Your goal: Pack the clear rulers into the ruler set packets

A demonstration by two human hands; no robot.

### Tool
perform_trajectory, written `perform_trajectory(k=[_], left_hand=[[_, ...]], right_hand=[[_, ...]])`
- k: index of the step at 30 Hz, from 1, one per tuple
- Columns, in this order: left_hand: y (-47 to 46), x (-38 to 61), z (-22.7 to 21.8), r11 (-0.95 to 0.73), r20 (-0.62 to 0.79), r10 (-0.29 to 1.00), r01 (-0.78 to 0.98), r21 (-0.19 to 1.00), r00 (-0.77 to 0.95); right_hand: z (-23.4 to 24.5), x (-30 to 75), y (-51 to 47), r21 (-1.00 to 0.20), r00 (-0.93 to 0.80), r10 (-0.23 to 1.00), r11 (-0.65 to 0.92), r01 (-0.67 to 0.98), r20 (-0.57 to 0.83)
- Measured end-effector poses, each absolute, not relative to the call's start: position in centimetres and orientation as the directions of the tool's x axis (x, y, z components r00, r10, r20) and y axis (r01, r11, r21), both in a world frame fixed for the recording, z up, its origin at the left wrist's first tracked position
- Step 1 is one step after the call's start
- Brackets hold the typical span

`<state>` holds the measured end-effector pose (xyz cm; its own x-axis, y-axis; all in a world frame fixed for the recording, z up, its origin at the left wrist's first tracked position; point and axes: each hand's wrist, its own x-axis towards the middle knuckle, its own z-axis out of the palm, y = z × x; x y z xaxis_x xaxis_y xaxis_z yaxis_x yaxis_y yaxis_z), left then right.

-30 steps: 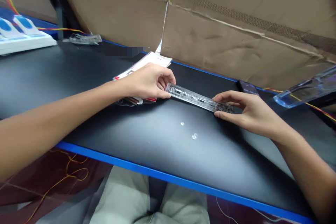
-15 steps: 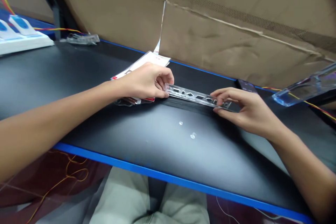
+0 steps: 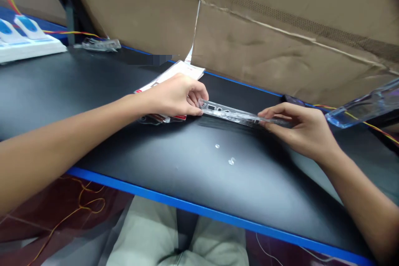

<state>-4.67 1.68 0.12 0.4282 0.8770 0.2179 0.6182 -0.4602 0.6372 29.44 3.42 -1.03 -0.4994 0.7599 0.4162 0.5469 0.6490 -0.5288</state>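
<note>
A clear plastic stencil ruler point(image 3: 215, 109) with cut-out shapes stretches between my two hands, just over the black table point(image 3: 187, 158). My left hand point(image 3: 183, 95) pinches its left end between thumb and fingers. At the other end, my right hand point(image 3: 296, 126) is closed on the clear strip, thumb below and fingers above. Toward the right the plastic shows nearly edge-on; whether it is one twisted ruler or two layers, I cannot tell. Under and behind my left hand lie packets with white and red print point(image 3: 183, 70), partly covered by the hand.
Small clear bits point(image 3: 231, 161) lie in front of the ruler. A white power strip point(image 3: 31, 48) and crumpled clear plastic point(image 3: 99, 44) are at the back left. Behind stands a cardboard sheet point(image 3: 280, 41). A phone point(image 3: 291, 99) and a clear bluish container point(image 3: 343, 118) are on the right.
My right hand has shifted slightly right and turned, so the right part of the ruler went from face-on to nearly edge-on. My left hand keeps its grip.
</note>
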Motion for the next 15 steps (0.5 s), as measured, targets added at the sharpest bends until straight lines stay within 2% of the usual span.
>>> perform_trajectory(k=[9, 15], left_hand=[[1.7, -4.86, 0.33, -0.393, 0.144, 0.905, 0.659, 0.641, 0.4], [1.78, -4.96, 0.31, -0.386, 0.129, 0.908, 0.676, 0.628, 0.398]], right_hand=[[-0.32, 29.44, 3.72, -0.361, -0.678, 0.645, 0.762, 0.537, 0.352], [-0.19, 29.73, 3.81, -0.417, -0.67, 0.667, 0.738, 0.531, 0.327]])
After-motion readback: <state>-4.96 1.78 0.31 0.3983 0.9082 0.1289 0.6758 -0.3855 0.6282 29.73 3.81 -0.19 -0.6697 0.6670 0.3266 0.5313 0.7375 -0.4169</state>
